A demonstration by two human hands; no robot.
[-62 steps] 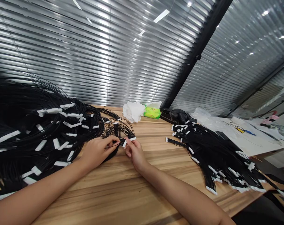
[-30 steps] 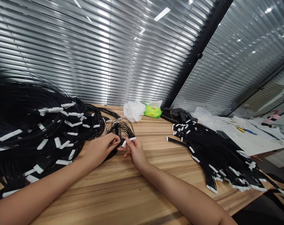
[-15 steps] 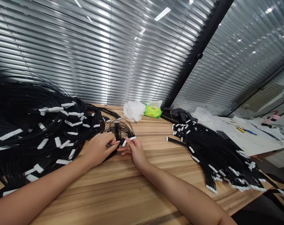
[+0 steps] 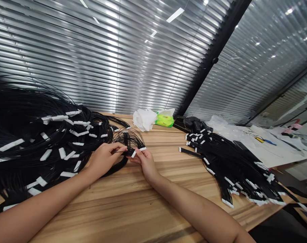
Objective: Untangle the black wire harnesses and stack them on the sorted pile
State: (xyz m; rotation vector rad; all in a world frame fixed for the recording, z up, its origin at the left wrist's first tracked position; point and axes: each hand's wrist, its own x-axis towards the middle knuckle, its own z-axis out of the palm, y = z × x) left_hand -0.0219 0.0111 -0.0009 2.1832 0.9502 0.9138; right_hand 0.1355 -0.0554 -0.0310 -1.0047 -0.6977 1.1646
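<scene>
Pinching a loop of thin black wires (image 4: 129,140) above the wooden table (image 4: 153,209): left hand (image 4: 104,160) clenched on the strands, right hand (image 4: 144,165) grasping a white tag (image 4: 133,154) at their end. Big tagged wire heap (image 4: 42,135) just left, second tagged bunch (image 4: 231,168) further right.

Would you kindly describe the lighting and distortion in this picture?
In the head view, light glares in streaks across the grey slatted window blinds, the wide lens bows them, and soft shadows lie on the pale wooden table under the left hand and right hand pinching thin black wires.
</scene>
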